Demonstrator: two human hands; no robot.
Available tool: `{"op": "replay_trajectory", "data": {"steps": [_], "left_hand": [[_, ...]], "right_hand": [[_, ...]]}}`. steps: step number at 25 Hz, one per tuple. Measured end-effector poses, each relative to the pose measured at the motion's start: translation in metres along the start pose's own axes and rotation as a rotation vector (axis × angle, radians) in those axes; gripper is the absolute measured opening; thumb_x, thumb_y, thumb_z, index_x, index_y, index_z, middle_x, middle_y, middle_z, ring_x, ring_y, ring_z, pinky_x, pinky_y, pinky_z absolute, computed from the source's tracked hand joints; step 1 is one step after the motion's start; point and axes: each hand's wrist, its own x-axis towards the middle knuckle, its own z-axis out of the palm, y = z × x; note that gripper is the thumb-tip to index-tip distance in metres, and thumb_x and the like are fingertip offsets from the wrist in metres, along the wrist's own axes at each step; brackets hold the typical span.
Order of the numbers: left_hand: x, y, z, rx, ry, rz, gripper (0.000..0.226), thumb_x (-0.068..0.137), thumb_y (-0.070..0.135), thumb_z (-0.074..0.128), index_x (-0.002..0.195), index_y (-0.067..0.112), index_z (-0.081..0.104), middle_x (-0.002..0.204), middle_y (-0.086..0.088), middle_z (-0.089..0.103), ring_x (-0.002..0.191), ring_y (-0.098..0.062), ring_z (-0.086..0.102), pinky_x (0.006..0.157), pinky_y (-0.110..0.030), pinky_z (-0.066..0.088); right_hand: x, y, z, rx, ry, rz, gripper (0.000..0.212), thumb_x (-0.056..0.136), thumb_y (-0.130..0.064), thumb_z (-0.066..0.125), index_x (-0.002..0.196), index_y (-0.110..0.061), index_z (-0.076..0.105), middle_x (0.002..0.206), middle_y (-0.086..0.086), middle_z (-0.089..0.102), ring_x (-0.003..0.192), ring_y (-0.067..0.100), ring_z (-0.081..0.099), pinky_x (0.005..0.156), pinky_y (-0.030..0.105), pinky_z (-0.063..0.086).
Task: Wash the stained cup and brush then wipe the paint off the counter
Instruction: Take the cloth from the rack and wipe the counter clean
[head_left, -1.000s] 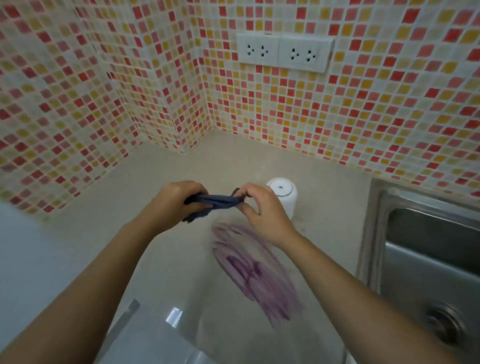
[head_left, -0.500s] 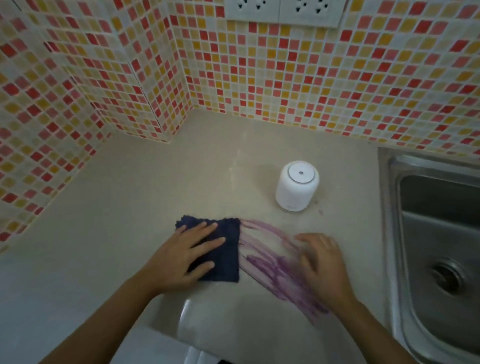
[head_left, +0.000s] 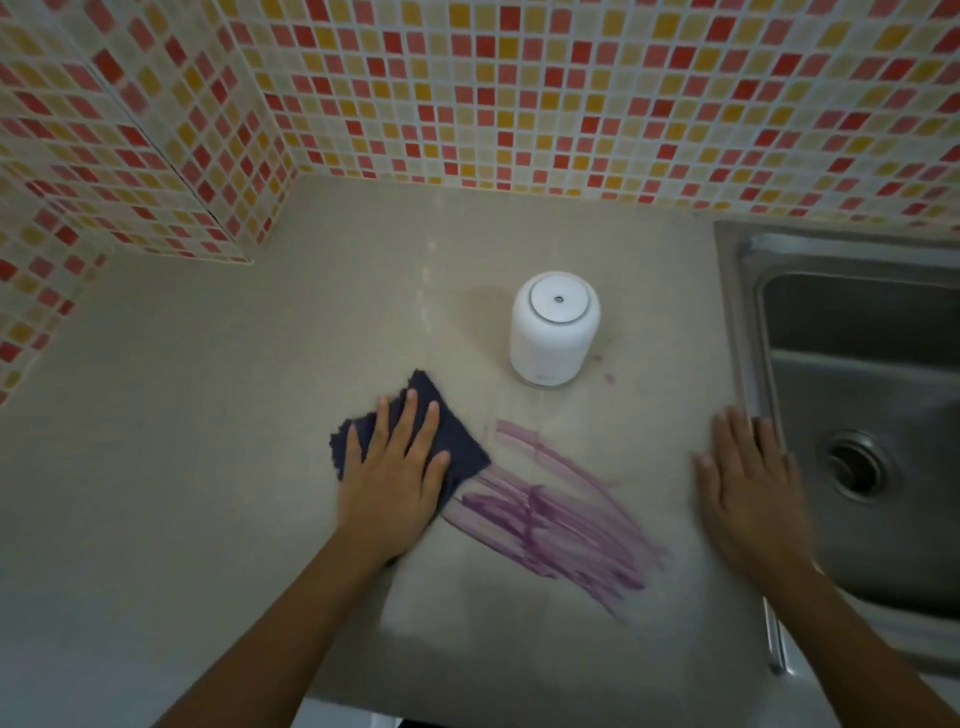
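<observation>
A dark blue cloth (head_left: 457, 441) lies flat on the beige counter (head_left: 208, 441), just left of a smear of purple paint (head_left: 556, 514). My left hand (head_left: 395, 478) presses on the cloth with straight, spread fingers. My right hand (head_left: 748, 483) rests flat on the counter to the right of the paint, beside the sink rim, holding nothing. No cup or brush shows in this view.
A white cylindrical device (head_left: 555, 327) stands upright behind the paint. A steel sink (head_left: 852, 405) with a drain (head_left: 854, 465) fills the right side. Mosaic-tiled walls (head_left: 519, 93) close the back and left. A small purple spot (head_left: 609, 378) sits near the device.
A second ago both hands held the cloth in the air. It now lies flat under my left hand, turned and shifted slightly, while my right hand has moved right toward the sink.
</observation>
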Motion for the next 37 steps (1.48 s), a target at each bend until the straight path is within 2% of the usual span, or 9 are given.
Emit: {"op": "replay_trajectory", "data": {"steps": [6, 9, 12, 14, 16, 20, 27, 34, 37], "left_hand": [[0.066, -0.035, -0.012, -0.111, 0.058, -0.596, 0.060, 0.097, 0.043, 0.019, 0.149, 0.013, 0.012, 0.159, -0.009, 0.004, 0.143, -0.039, -0.003, 0.110, -0.067, 0.001], [0.099, 0.013, -0.007, -0.124, 0.042, -0.320, 0.062, 0.095, 0.049, 0.019, 0.148, 0.018, 0.016, 0.159, -0.008, 0.003, 0.144, -0.036, -0.002, 0.114, -0.059, 0.000], [0.040, 0.024, 0.001, -0.074, 0.011, -0.067, 0.066, 0.091, 0.053, 0.015, 0.148, 0.019, 0.019, 0.159, -0.007, 0.004, 0.145, -0.031, 0.000, 0.114, -0.053, 0.003], [0.008, -0.010, 0.002, -0.045, 0.039, -0.108, 0.066, 0.091, 0.050, 0.013, 0.146, 0.015, 0.025, 0.157, -0.009, 0.013, 0.144, -0.033, 0.009, 0.113, -0.054, 0.011], [0.027, -0.059, -0.005, -0.026, 0.076, -0.238, 0.065, 0.092, 0.044, 0.016, 0.144, 0.008, 0.031, 0.155, -0.014, 0.023, 0.142, -0.038, 0.018, 0.111, -0.059, 0.019], [0.130, -0.084, -0.020, -0.085, 0.109, -0.455, 0.058, 0.099, 0.038, 0.023, 0.147, 0.006, 0.019, 0.158, -0.013, 0.010, 0.144, -0.037, 0.006, 0.116, -0.055, 0.009], [0.081, -0.025, -0.009, -0.048, 0.000, 0.044, 0.075, 0.088, 0.057, 0.007, 0.148, 0.013, 0.017, 0.157, -0.003, 0.007, 0.145, -0.027, 0.005, 0.116, -0.047, 0.010], [0.157, -0.020, -0.018, -0.015, 0.052, -0.203, 0.059, 0.099, 0.039, 0.023, 0.148, 0.007, 0.016, 0.158, -0.012, 0.008, 0.144, -0.035, 0.006, 0.116, -0.053, 0.011], [0.205, 0.060, -0.011, -0.029, 0.038, -0.036, 0.059, 0.099, 0.040, 0.020, 0.149, 0.010, 0.011, 0.159, -0.009, 0.004, 0.145, -0.031, 0.001, 0.117, -0.048, 0.006]], "right_hand": [[-0.004, -0.003, 0.003, -0.008, 0.058, 0.016, 0.065, 0.090, -0.044, 0.014, 0.144, -0.012, 0.029, 0.153, 0.008, 0.024, 0.141, 0.028, 0.017, 0.111, 0.050, 0.009], [-0.001, -0.024, -0.006, 0.137, 0.172, -0.069, 0.060, 0.090, -0.041, 0.028, 0.137, -0.006, 0.039, 0.145, 0.015, 0.038, 0.136, 0.030, 0.029, 0.110, 0.050, 0.013], [0.023, -0.072, -0.026, 0.592, 0.070, -0.100, 0.072, 0.083, -0.041, 0.062, 0.142, -0.013, 0.029, 0.145, 0.001, 0.035, 0.134, 0.016, 0.029, 0.108, 0.026, 0.024], [0.048, -0.098, -0.031, 0.848, -0.115, -0.090, 0.101, 0.069, -0.034, 0.079, 0.146, -0.021, 0.015, 0.145, -0.011, 0.024, 0.131, 0.002, 0.022, 0.102, 0.012, 0.023], [0.071, -0.112, -0.027, 0.934, -0.202, -0.117, 0.119, 0.057, -0.037, 0.086, 0.146, -0.028, 0.007, 0.150, -0.008, 0.023, 0.134, 0.003, 0.024, 0.106, 0.022, 0.026], [0.088, -0.127, -0.018, 0.909, -0.198, -0.214, 0.116, 0.048, -0.035, 0.091, 0.141, -0.029, 0.022, 0.138, -0.014, 0.044, 0.122, 0.003, 0.044, 0.101, 0.027, 0.038], [0.099, -0.131, -0.023, 0.953, -0.078, -0.198, 0.088, 0.052, -0.022, 0.090, 0.122, -0.038, 0.038, 0.110, -0.024, 0.055, 0.096, -0.012, 0.054, 0.078, 0.006, 0.043], [0.118, -0.068, -0.074, 1.079, 0.109, -0.158, 0.092, 0.057, -0.008, 0.086, 0.134, -0.022, 0.038, 0.121, -0.023, 0.048, 0.106, -0.017, 0.048, 0.078, 0.006, 0.045], [0.114, -0.045, -0.082, 1.033, 0.177, -0.143, 0.091, 0.057, -0.012, 0.087, 0.133, -0.022, 0.038, 0.120, -0.023, 0.049, 0.105, -0.017, 0.048, 0.079, 0.005, 0.044]]}}
